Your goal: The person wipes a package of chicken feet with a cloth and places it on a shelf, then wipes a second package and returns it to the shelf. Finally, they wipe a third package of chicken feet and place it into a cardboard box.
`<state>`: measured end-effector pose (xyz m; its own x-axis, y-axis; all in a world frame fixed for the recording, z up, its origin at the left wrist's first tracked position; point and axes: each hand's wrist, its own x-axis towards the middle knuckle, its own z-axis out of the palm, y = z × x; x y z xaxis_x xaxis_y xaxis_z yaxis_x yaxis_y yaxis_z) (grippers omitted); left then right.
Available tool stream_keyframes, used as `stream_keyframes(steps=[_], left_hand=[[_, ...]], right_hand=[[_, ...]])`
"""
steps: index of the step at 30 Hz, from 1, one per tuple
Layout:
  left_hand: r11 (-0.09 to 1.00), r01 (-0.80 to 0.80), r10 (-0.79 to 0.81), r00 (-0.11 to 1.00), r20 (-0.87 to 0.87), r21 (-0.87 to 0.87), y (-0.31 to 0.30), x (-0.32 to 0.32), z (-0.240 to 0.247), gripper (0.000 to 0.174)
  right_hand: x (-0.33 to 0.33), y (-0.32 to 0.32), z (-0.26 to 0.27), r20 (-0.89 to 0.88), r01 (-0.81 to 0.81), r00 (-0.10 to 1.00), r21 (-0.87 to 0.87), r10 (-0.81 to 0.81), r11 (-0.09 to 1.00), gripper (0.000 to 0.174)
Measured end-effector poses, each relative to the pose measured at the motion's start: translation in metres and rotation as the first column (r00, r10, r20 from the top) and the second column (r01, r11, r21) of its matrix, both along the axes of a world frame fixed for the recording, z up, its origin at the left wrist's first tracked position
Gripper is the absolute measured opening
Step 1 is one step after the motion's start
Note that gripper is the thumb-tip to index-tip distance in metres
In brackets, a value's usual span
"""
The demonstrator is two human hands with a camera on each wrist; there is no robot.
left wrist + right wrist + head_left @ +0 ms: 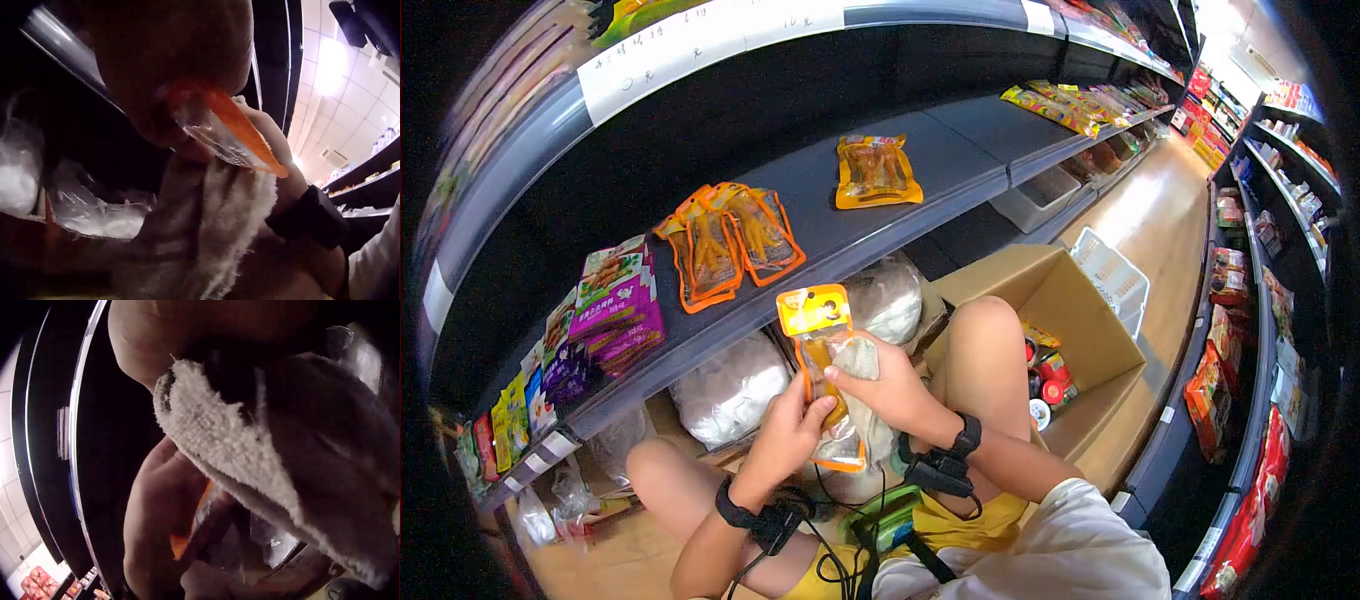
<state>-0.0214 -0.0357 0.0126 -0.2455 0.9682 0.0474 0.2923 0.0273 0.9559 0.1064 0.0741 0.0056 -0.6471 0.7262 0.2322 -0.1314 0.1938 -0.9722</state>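
Observation:
Before the person's lap, the left hand (785,435) grips an orange-edged, vacuum-sealed snack packet (812,312) with a yellow header by its lower left side. A whitish terry cloth (858,358) is in the right hand (890,385), its thumb lying over the packet's front. The cloth hangs down behind and beside the packet. In the left wrist view the packet's clear, orange-rimmed end (244,134) sticks out from the fingers above the cloth (206,225). From the right wrist, the folded cloth (219,425) fills the middle and hides much of the packet.
Similar orange packets (710,265) and a single yellow-edged one (875,170) lie on the dark shelf (960,150). Purple packets (615,310) stand farther left. Right of the knee is an open cardboard box (1090,330) with jars inside, beside a white basket (1115,275). Plastic-wrapped bundles (735,385) sit under the shelf.

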Motion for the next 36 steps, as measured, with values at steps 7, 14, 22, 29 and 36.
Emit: stream_keyframes(steps=[7, 14, 22, 29, 36], left_hand=[[0.966, 0.255, -0.251, 0.885, -0.391, -0.044, -0.010, 0.002, 0.007, 0.037], [0.935, 0.294, -0.343, 0.893, -0.291, -0.200, -0.009, 0.003, 0.003, 0.043], [0.972, 0.234, -0.209, 0.921, 0.330, -0.036, 0.004, 0.001, -0.022, 0.049], [0.999, 0.053, -0.052, 0.996, -0.076, 0.000, 0.000, 0.003, -0.003, 0.048], [0.860, 0.464, -0.510, 0.761, -0.400, -0.214, -0.018, 0.010, -0.003, 0.041]], right_hand=[[0.014, 0.023, 0.023, -0.069, 0.056, 0.995, -0.192, -0.070, 0.980, 0.026], [0.031, 0.047, 0.035, -0.483, 0.041, 0.834, -0.425, -0.265, 0.904, 0.032], [0.008, 0.001, 0.012, -0.055, -0.047, 0.997, 0.223, 0.061, 0.974, 0.078], [0.007, -0.010, 0.014, 0.270, -0.095, 0.959, 0.022, 0.086, 0.995, 0.093], [0.011, 0.019, 0.015, -0.102, 0.090, 0.989, -0.136, -0.105, 0.987, 0.037]])
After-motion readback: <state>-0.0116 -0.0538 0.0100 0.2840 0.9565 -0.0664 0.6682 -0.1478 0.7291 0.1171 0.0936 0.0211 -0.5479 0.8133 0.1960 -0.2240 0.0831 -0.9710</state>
